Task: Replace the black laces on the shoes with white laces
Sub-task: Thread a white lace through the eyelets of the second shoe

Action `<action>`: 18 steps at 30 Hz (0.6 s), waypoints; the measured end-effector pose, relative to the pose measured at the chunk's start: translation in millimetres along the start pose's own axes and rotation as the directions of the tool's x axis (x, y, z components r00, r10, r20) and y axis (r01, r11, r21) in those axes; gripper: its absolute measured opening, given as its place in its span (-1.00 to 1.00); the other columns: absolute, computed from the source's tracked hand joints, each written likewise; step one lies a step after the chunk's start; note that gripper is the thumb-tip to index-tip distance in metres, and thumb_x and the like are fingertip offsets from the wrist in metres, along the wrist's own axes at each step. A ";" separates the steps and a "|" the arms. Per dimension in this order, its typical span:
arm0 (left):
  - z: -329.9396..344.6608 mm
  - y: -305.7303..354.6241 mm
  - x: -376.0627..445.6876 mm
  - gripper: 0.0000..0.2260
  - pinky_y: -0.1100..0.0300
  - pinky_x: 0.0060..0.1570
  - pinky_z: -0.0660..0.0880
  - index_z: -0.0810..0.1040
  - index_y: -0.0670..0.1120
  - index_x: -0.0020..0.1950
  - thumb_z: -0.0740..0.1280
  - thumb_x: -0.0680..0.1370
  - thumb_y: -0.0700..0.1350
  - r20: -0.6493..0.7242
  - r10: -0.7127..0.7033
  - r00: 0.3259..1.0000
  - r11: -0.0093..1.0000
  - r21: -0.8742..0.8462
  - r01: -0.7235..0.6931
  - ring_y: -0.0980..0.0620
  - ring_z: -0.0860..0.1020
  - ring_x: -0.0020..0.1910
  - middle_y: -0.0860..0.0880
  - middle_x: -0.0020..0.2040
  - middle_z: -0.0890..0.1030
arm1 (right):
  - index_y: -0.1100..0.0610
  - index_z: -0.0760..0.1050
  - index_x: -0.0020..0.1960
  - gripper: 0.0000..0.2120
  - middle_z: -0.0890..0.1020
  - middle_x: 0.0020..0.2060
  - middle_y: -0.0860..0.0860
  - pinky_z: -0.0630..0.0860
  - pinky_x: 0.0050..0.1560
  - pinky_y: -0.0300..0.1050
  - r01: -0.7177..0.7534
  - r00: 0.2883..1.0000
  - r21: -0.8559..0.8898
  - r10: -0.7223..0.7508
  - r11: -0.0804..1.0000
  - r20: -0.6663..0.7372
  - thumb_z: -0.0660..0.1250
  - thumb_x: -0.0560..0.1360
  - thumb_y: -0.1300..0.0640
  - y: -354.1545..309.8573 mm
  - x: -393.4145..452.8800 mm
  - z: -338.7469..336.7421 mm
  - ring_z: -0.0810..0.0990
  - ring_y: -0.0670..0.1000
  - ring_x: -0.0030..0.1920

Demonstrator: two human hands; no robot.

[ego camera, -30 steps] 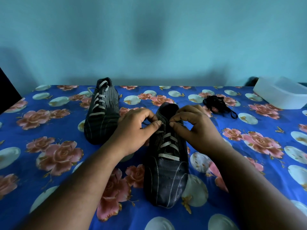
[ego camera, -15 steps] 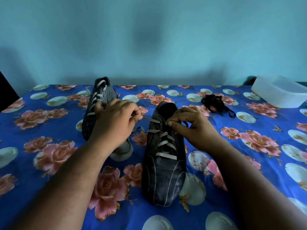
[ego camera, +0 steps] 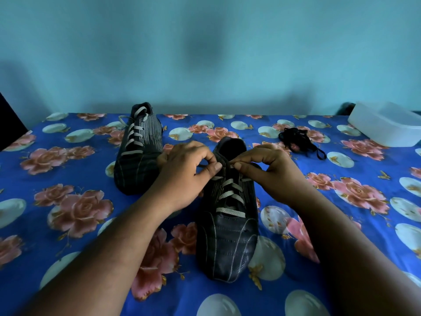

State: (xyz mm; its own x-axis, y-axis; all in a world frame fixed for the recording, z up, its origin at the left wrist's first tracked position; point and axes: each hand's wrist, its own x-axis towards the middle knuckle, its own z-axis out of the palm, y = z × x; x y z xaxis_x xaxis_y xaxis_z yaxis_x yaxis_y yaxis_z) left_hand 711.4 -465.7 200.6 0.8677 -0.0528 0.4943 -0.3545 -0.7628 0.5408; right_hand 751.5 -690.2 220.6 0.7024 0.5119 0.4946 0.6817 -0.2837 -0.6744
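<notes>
White lace (ego camera: 230,197) crosses the near shoe (ego camera: 227,224); its ends vanish under the left hand (ego camera: 184,176) and right hand (ego camera: 271,174), whose curled fingertips pinch at the top eyelets. Far left, the second shoe (ego camera: 139,149) is partly hidden; black laces (ego camera: 298,140) lie far right.

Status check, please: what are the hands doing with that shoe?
Left hand and right hand pinching white lace at near shoe top. Far shoe laced white. Nothing obstructing.

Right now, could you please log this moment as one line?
hands: left, right pinch white lace | near shoe | black laces aside
</notes>
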 end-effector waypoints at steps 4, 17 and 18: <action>-15.4 -10.6 6.2 -0.79 -0.22 0.22 0.41 0.54 0.15 -0.07 0.25 0.51 0.24 -0.042 0.018 0.999 0.998 0.061 -0.016 -0.06 0.48 0.24 0.12 0.12 0.54 | 0.13 0.72 0.00 -0.90 0.71 -0.13 -0.14 0.47 -0.05 -0.46 -0.069 0.998 0.052 0.068 0.996 0.017 0.45 0.52 0.24 3.4 0.6 -2.3 0.64 -0.25 -0.07; -14.8 -9.0 5.3 -0.68 -0.25 0.17 0.41 0.62 0.07 0.03 0.23 0.56 0.26 -0.146 0.049 0.988 0.979 0.203 -0.018 -0.07 0.46 0.22 0.05 0.12 0.56 | -0.03 0.67 0.13 -0.79 0.71 0.04 -0.07 0.48 0.15 -0.31 -0.298 0.955 0.236 0.290 0.925 0.068 0.47 0.51 0.12 21.2 1.6 -8.5 0.64 -0.14 0.13; -12.5 -5.6 4.8 -0.67 -0.25 0.18 0.42 0.62 0.09 0.03 0.22 0.57 0.28 -0.129 0.061 0.990 0.988 0.145 -0.042 -0.03 0.48 0.21 0.08 0.11 0.57 | -0.01 0.66 0.14 -0.77 0.71 0.03 -0.04 0.49 0.14 -0.31 -0.305 0.952 0.262 0.298 0.916 0.066 0.48 0.48 0.11 21.0 1.5 -9.2 0.65 -0.12 0.12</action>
State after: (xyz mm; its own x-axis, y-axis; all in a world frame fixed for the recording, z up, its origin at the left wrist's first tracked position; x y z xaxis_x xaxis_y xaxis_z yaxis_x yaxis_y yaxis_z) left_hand 713.2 -453.6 208.5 0.7921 -0.0159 0.6102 -0.3365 -0.8454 0.4147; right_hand 768.7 -702.8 212.3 0.8587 0.4561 0.2336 0.3561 -0.2032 -0.9121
